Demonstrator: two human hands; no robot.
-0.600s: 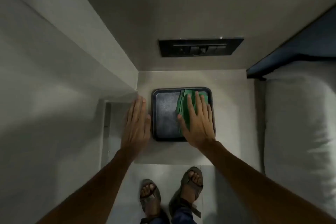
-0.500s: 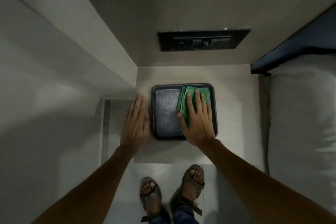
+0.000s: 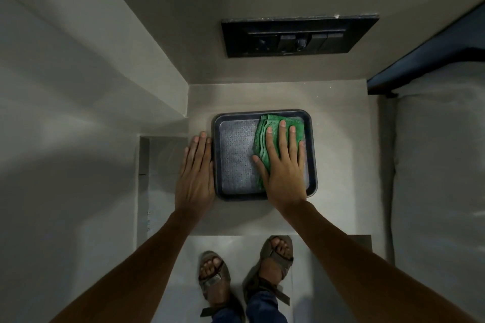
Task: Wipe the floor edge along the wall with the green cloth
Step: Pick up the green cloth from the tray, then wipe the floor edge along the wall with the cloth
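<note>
A folded green cloth [image 3: 265, 134] lies in the right half of a dark square tray [image 3: 236, 155] on a small grey ledge [image 3: 338, 155]. My right hand [image 3: 284, 165] lies flat on the cloth with fingers spread, pressing it onto the tray. My left hand [image 3: 195, 173] rests flat on the ledge, fingers together, touching the tray's left rim. The lower part of the cloth is hidden under my right palm.
A black switch panel [image 3: 296, 34] sits on the wall above the ledge. A white wall block [image 3: 91, 73] stands at the left, a bed with grey cushion [image 3: 441, 178] at the right. My sandalled feet [image 3: 244, 275] stand on the pale floor below the ledge.
The view has tilted so the tray and switch panel sit lower in the frame. My right hand has shifted slightly toward the tray's far right with the cloth. The left hand stays beside the tray.
</note>
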